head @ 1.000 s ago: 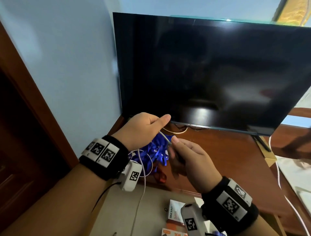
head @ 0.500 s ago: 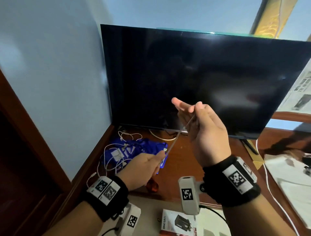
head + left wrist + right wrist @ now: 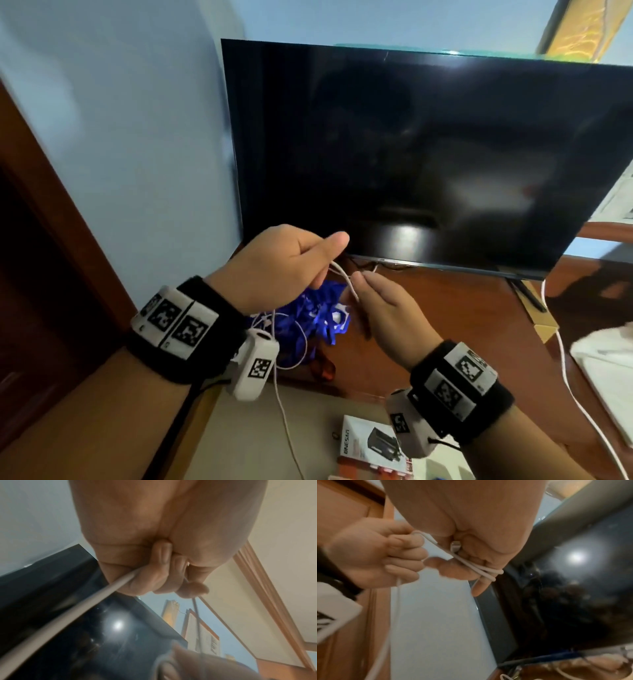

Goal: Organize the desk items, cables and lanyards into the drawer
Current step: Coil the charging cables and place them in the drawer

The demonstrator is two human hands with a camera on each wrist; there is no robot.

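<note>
A thin white cable [image 3: 346, 278] runs between my two hands above the desk, in front of the dark monitor. My left hand [image 3: 322, 263] grips it in a fist, which the left wrist view shows with the cable [image 3: 68, 616] leaving the curled fingers. My right hand [image 3: 364, 284] sits just right of it. In the right wrist view, loops of the cable [image 3: 481, 570] wrap round its fingers and the plug [image 3: 455, 546] lies against the palm. The cable's free length hangs down past the left wrist toward the open drawer [image 3: 239, 442]. Blue lanyards [image 3: 318, 318] tangled with white cords lie on the desk under my hands.
A large dark monitor [image 3: 428, 154] stands at the back of the brown desk [image 3: 462, 325]. The drawer holds a small product box [image 3: 368, 442]. Another white cable [image 3: 563, 363] trails along the desk's right side beside white papers [image 3: 613, 363]. A blue wall lies to the left.
My right hand dropped from high in front of the monitor to just above the desk. My left hand rose from low beside the lanyards to meet it, and the stretched cable went slack.
</note>
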